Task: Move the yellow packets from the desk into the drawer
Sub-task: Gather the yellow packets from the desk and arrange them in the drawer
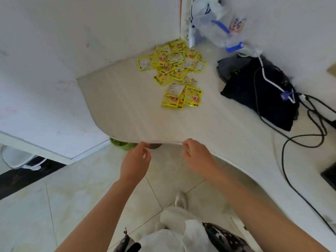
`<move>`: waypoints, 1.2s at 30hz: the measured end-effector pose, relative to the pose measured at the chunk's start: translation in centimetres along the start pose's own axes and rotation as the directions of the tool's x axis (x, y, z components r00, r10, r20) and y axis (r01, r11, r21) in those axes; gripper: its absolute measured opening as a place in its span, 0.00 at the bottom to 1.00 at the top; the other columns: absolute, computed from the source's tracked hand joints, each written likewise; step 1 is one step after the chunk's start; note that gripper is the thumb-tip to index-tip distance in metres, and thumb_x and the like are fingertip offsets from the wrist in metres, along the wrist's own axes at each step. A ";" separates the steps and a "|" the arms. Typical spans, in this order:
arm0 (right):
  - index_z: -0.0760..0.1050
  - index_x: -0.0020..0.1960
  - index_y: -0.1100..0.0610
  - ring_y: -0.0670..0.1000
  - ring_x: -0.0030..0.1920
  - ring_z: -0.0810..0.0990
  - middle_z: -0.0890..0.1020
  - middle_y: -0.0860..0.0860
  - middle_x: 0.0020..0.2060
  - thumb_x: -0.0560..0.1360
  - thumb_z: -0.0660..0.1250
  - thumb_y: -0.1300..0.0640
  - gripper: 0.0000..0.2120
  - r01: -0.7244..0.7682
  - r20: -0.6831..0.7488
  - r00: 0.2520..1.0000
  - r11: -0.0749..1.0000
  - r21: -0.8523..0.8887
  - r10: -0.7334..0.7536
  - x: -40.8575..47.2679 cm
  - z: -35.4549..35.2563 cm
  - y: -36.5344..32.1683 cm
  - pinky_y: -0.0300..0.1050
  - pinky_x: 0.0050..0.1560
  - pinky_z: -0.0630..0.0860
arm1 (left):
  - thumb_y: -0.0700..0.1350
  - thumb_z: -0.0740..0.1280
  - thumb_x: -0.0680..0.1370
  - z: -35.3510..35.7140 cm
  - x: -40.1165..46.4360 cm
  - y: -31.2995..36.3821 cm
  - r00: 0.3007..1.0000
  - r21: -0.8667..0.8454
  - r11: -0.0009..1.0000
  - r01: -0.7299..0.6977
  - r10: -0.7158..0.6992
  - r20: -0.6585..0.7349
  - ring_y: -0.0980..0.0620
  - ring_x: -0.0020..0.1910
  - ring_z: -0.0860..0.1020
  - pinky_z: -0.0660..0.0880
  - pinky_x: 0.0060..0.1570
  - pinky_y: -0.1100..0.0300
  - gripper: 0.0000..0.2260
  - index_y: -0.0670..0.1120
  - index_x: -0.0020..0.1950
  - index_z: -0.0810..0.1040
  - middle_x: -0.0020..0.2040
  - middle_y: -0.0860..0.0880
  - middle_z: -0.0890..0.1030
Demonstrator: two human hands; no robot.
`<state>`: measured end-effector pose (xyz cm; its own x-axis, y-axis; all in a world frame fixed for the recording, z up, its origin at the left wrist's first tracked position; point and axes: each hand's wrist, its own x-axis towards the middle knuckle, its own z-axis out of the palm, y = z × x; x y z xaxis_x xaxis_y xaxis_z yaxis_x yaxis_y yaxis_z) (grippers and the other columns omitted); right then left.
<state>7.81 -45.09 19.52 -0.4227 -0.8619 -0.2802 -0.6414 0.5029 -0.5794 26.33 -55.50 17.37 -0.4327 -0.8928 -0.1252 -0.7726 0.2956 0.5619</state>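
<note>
Several yellow packets lie in a loose pile on the pale desk, near its back corner by the wall. A few more sit slightly apart at the pile's near end. My left hand and my right hand are both at the desk's front edge, fingers curled against the edge, with no packet in either. No drawer shows; whatever lies under the edge is hidden by the desk top.
A black bag with cables lies on the desk's right side. Clear plastic bags with blue parts stand at the back. A green basket sits under the desk. The floor is tiled.
</note>
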 end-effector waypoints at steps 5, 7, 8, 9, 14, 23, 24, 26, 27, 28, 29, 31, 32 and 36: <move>0.69 0.66 0.55 0.51 0.61 0.75 0.77 0.51 0.61 0.79 0.58 0.55 0.16 0.008 0.031 1.000 1.000 -0.024 -0.007 6.8 -3.7 0.4 0.46 0.60 0.73 | 0.44 0.63 0.79 0.5 6.4 2.3 0.999 -0.033 0.999 0.031 -0.030 0.035 0.53 0.51 0.78 0.76 0.49 0.56 0.10 0.50 0.59 0.76 0.45 0.53 0.81; 0.69 0.66 0.55 0.51 0.62 0.74 0.76 0.51 0.61 0.80 0.58 0.55 0.16 -0.012 0.036 0.999 1.000 -0.026 0.013 9.3 -4.6 0.6 0.45 0.60 0.72 | 0.43 0.63 0.78 0.7 8.9 2.9 0.999 -0.028 0.999 0.028 -0.026 0.047 0.53 0.50 0.78 0.76 0.50 0.55 0.10 0.50 0.59 0.76 0.44 0.54 0.80; 0.69 0.67 0.55 0.51 0.62 0.74 0.76 0.51 0.61 0.80 0.58 0.54 0.16 -0.019 0.033 0.999 0.999 -0.026 0.020 10.5 -5.0 0.7 0.45 0.60 0.72 | 0.43 0.63 0.78 0.8 10.2 3.1 0.998 -0.022 0.999 0.028 -0.027 0.056 0.53 0.50 0.78 0.76 0.50 0.54 0.10 0.50 0.59 0.76 0.44 0.54 0.80; 0.69 0.67 0.55 0.51 0.61 0.75 0.76 0.50 0.61 0.80 0.58 0.54 0.16 -0.027 0.031 0.999 0.999 -0.025 0.028 11.7 -5.3 0.8 0.45 0.60 0.72 | 0.44 0.63 0.78 0.9 11.5 3.3 0.997 -0.011 0.999 0.031 -0.030 0.065 0.53 0.50 0.78 0.76 0.49 0.54 0.10 0.50 0.59 0.76 0.44 0.54 0.80; 0.70 0.65 0.55 0.51 0.60 0.76 0.77 0.51 0.61 0.80 0.59 0.54 0.15 -0.106 0.035 0.994 0.994 0.013 0.105 17.7 -6.3 1.3 0.44 0.58 0.72 | 0.45 0.62 0.78 1.4 18.5 3.5 0.989 0.037 0.999 0.016 -0.021 0.146 0.53 0.50 0.77 0.74 0.46 0.57 0.11 0.51 0.60 0.75 0.45 0.55 0.79; 0.72 0.65 0.60 0.58 0.61 0.75 0.76 0.58 0.62 0.78 0.62 0.57 0.17 -0.341 -0.025 0.939 0.938 0.060 0.343 24.9 -6.5 3.2 0.50 0.61 0.72 | 0.45 0.62 0.79 2.0 27.7 4.0 0.945 0.058 0.994 -0.089 0.065 0.322 0.51 0.56 0.76 0.75 0.53 0.55 0.12 0.48 0.61 0.75 0.54 0.52 0.79; 0.72 0.64 0.60 0.58 0.60 0.75 0.76 0.58 0.60 0.78 0.62 0.56 0.16 -0.367 -0.036 0.929 0.928 0.062 0.369 25.4 -6.6 3.4 0.50 0.59 0.73 | 0.45 0.62 0.79 2.2 28.5 4.4 0.938 0.059 0.993 -0.104 0.078 0.338 0.50 0.57 0.76 0.75 0.54 0.54 0.12 0.48 0.62 0.75 0.56 0.51 0.79; 0.72 0.61 0.61 0.58 0.57 0.76 0.76 0.58 0.57 0.79 0.62 0.54 0.15 -0.425 -0.047 0.902 0.902 0.072 0.429 26.4 -6.9 3.8 0.49 0.54 0.73 | 0.46 0.62 0.79 2.8 30.0 5.4 0.927 0.063 0.991 -0.121 0.090 0.364 0.49 0.59 0.74 0.74 0.56 0.51 0.13 0.47 0.63 0.74 0.59 0.49 0.78; 0.72 0.61 0.61 0.58 0.56 0.75 0.76 0.59 0.57 0.79 0.62 0.53 0.15 -0.452 -0.044 0.889 0.889 0.078 0.456 26.8 -7.0 4.1 0.49 0.53 0.73 | 0.46 0.62 0.79 3.1 30.7 6.0 0.924 0.069 0.990 -0.126 0.092 0.372 0.48 0.61 0.74 0.74 0.57 0.50 0.14 0.47 0.64 0.73 0.60 0.48 0.78; 0.71 0.60 0.62 0.58 0.56 0.75 0.76 0.59 0.57 0.78 0.63 0.52 0.16 -0.476 -0.038 0.876 0.875 0.086 0.480 27.3 -7.1 4.3 0.49 0.53 0.72 | 0.46 0.61 0.79 3.4 31.4 6.6 0.921 0.081 0.988 -0.131 0.092 0.378 0.47 0.62 0.73 0.73 0.57 0.50 0.14 0.47 0.65 0.73 0.61 0.47 0.77; 0.70 0.61 0.62 0.58 0.56 0.75 0.75 0.59 0.57 0.78 0.64 0.51 0.18 -0.500 -0.030 0.863 0.860 0.099 0.505 27.8 -7.3 4.6 0.49 0.53 0.72 | 0.46 0.61 0.79 3.8 32.0 7.3 0.921 0.097 0.986 -0.137 0.091 0.380 0.46 0.62 0.71 0.73 0.58 0.50 0.15 0.46 0.65 0.72 0.62 0.47 0.77; 0.69 0.62 0.63 0.58 0.57 0.75 0.75 0.59 0.58 0.76 0.66 0.50 0.21 -0.547 -0.017 0.832 0.825 0.143 0.555 28.7 -7.6 5.0 0.49 0.53 0.73 | 0.46 0.60 0.80 4.6 32.9 8.7 0.924 0.121 0.982 -0.143 0.088 0.373 0.46 0.63 0.69 0.72 0.58 0.50 0.16 0.46 0.66 0.71 0.63 0.46 0.75; 0.68 0.63 0.63 0.59 0.56 0.75 0.75 0.59 0.58 0.75 0.67 0.50 0.23 -0.568 -0.010 0.816 0.807 0.162 0.577 29.1 -7.8 5.1 0.49 0.52 0.73 | 0.47 0.60 0.79 5.1 33.3 9.3 0.926 0.132 0.981 -0.144 0.086 0.368 0.45 0.64 0.68 0.71 0.58 0.50 0.16 0.46 0.67 0.71 0.65 0.46 0.74; 0.65 0.63 0.63 0.62 0.59 0.74 0.71 0.60 0.60 0.73 0.69 0.47 0.28 -0.635 0.031 0.770 0.761 0.130 0.637 30.7 -7.7 5.3 0.52 0.54 0.74 | 0.50 0.63 0.77 7.0 34.3 11.1 0.923 0.196 0.974 -0.111 0.028 0.383 0.43 0.68 0.65 0.69 0.62 0.49 0.23 0.45 0.70 0.66 0.70 0.47 0.69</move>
<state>-13.49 -68.38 13.81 -0.7145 -0.3454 -0.6084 -0.1370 0.9219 -0.3624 -0.32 -80.49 13.56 -0.5989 -0.6862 -0.4129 -0.7960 0.4535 0.4008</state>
